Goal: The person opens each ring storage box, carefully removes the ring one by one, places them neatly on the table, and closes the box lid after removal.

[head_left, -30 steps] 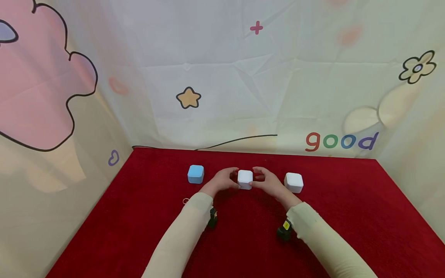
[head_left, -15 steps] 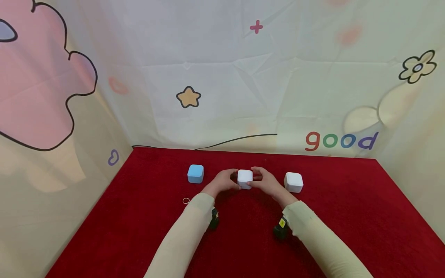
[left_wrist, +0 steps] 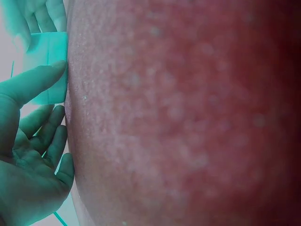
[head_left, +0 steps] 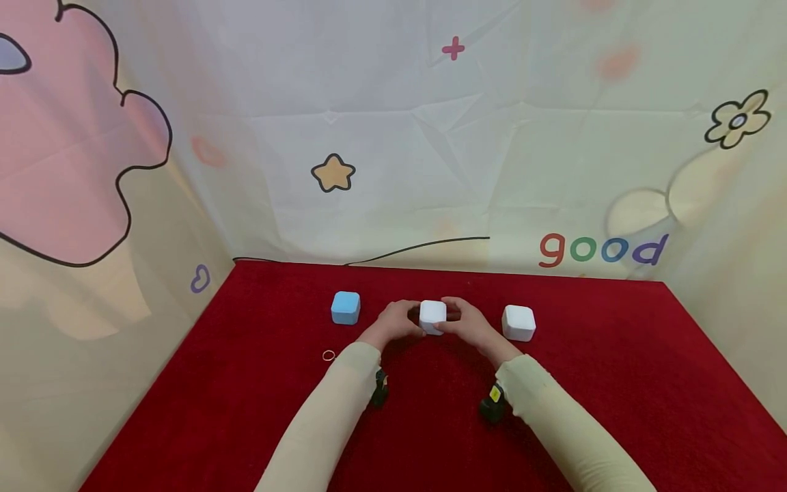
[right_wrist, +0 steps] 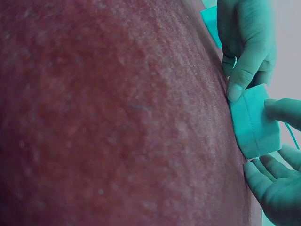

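A small white cube-shaped box [head_left: 433, 314] with rounded edges sits on the red cloth between both hands. In the wrist views a seam line runs across its side [right_wrist: 256, 122]. From the left, my left hand [head_left: 396, 321] grips it, thumb at the front and fingers around the far side. On the other side, my right hand [head_left: 470, 322] holds it, its thumb [right_wrist: 277, 109] on the front face. The fingers behind the box are partly hidden. Its lid looks closed.
Left of the hands stands a light blue box [head_left: 346, 308]. To their right is another white box [head_left: 519, 323]. A thin gold-coloured ring [head_left: 328, 355] lies beside the left sleeve on the red cloth [head_left: 443, 437]. A printed curtain [head_left: 393, 205] hangs behind.
My right hand has shifted slightly left, its thumb coming further onto the front of the white box. The left hand has barely moved. Both boxes at the sides stay put.
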The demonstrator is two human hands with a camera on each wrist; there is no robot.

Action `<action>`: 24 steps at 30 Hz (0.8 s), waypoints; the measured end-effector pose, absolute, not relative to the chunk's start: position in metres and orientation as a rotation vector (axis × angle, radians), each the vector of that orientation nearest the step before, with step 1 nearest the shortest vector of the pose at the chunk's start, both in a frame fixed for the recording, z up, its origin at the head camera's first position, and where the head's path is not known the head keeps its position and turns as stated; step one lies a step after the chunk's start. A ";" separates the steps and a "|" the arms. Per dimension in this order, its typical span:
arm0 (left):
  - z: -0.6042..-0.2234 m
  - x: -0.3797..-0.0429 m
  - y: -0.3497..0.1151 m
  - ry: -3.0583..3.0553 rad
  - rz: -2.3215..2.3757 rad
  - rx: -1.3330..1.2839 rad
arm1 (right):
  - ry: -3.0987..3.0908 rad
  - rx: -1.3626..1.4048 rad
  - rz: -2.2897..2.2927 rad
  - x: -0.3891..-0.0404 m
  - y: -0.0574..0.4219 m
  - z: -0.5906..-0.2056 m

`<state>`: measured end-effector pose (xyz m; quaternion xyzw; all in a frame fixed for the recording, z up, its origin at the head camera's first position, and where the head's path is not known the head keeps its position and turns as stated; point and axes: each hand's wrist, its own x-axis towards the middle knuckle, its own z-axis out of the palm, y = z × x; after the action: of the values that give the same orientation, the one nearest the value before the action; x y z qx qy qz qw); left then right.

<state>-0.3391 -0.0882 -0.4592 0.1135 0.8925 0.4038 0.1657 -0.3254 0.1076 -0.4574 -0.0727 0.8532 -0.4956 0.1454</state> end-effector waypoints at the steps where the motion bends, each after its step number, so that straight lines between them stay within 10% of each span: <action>1: -0.459 -0.339 -0.088 2.545 1.146 0.323 | 2.460 -0.209 -1.425 -0.325 0.107 -0.457; 24: -0.456 -0.340 -0.086 2.543 1.091 0.293 | 2.460 -0.249 -1.386 -0.324 0.107 -0.456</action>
<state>-0.3401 -0.0857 -0.4562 0.1037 0.8992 0.3856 0.1786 -0.3242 0.1066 -0.4558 -0.0869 0.8576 -0.4833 0.1530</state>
